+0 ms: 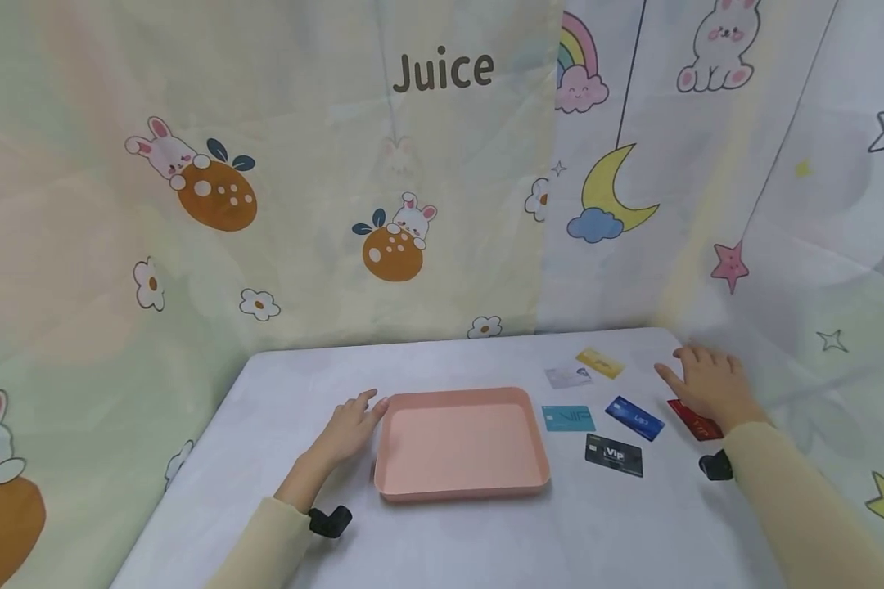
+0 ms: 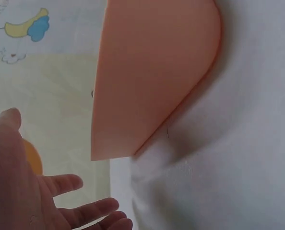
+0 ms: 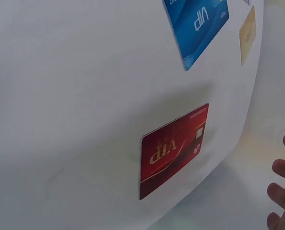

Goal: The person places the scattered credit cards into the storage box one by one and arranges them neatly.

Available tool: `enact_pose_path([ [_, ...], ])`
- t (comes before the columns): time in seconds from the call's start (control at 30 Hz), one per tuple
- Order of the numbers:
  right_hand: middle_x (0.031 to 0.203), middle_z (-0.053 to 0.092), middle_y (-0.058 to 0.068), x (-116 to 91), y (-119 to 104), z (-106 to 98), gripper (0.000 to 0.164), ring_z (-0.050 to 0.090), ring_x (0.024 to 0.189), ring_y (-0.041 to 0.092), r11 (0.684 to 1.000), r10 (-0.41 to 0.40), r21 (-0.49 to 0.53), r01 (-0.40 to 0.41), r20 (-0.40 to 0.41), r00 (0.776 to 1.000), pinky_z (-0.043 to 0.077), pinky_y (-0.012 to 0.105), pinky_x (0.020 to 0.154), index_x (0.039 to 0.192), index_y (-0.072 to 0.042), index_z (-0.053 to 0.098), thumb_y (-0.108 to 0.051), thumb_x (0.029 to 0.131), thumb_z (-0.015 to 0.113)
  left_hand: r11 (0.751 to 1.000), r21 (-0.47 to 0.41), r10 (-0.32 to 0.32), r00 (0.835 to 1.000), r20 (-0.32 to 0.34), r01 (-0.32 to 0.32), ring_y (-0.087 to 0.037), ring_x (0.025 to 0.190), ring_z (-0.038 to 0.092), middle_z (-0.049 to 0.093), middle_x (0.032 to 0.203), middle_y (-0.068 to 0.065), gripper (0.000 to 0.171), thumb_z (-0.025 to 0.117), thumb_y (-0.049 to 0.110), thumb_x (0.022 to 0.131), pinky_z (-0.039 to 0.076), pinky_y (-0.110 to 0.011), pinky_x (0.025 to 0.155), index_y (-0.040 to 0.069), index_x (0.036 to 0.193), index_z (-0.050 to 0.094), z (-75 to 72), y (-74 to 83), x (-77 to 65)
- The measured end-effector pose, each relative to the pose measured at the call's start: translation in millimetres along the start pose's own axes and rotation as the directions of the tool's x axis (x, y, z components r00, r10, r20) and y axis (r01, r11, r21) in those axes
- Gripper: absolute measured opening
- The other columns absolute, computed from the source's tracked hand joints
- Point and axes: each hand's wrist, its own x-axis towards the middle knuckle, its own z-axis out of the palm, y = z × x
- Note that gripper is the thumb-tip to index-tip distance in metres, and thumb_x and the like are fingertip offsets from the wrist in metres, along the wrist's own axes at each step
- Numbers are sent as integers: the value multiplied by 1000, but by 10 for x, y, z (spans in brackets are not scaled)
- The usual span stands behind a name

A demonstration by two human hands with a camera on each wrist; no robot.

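Observation:
A shallow pink tray [image 1: 462, 446] lies on the white table. Just left of its rim is my left hand [image 1: 348, 429], fingers spread; in the left wrist view this hand [image 2: 32, 191] appears apart from the tray's side wall [image 2: 152, 72]. Over the table's right side hovers my right hand [image 1: 710, 384], its fingers extended and holding nothing. Beneath it a red VIP card [image 1: 696, 420] lies flat, partly covered in the head view but whole in the right wrist view, where the card [image 3: 173, 151] is apart from the fingertips [image 3: 279, 194].
Between tray and right hand lie a blue card [image 1: 635, 418], a teal card [image 1: 568, 418], a black card [image 1: 614, 455], a pale silver card [image 1: 568, 376] and a yellow card [image 1: 600, 362]. Patterned cloth [image 1: 324, 180] hangs behind the table and at both sides.

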Motion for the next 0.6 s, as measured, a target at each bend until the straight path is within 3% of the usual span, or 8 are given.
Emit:
enact_pose_path([
  [0.1,142,38,45,-28,23,18,87,32,131,63,999,49,9,-49,20,999,22,81,111,142,15,42,-64,104,38,998,-56,-19,1000,-10,18,-45,130,56,59,139,-28,71,36,55,109,44,-62,109,1,155,41,8,42,-75],
  [0.2,139,36,48,-60,54,28,88,33,127,66,992,123,12,-124,71,990,25,82,108,141,18,39,-61,104,43,992,-123,-35,999,7,36,-36,102,69,68,121,-23,78,32,62,108,54,-54,94,1,156,39,25,89,-130],
  [0.27,136,37,49,-78,79,33,87,36,123,67,987,156,6,-158,117,981,29,83,105,139,20,38,-57,103,49,984,-169,-49,999,22,52,-33,82,69,70,106,-20,84,29,68,105,56,-49,83,2,157,37,44,116,-160],
  [0.33,132,41,50,-89,104,31,84,41,117,66,986,165,6,-169,183,969,35,82,100,138,21,38,-52,101,56,978,-203,-51,999,18,54,-33,81,69,71,105,-20,87,25,71,104,56,-49,82,4,157,38,69,134,-183],
  [0.4,127,45,49,-90,133,34,79,46,111,64,986,159,12,-167,241,957,42,80,95,136,21,39,-45,98,62,972,-227,-58,998,9,59,-37,95,70,71,116,-22,85,24,71,104,55,-55,91,5,156,40,105,135,-204],
  [0.5,123,51,47,-90,171,44,75,53,105,58,986,145,31,-163,318,937,50,74,91,135,20,41,-38,95,67,974,-221,-66,997,-26,58,-39,123,63,61,141,-22,76,25,63,108,48,-61,105,5,154,44,162,118,-232],
  [0.6,122,52,46,-95,208,81,73,55,105,55,981,159,46,-188,361,919,52,69,91,134,21,41,-34,94,69,967,-240,-91,996,-24,83,-38,124,62,61,141,-22,64,33,53,111,49,-60,103,6,154,44,208,90,-280],
])
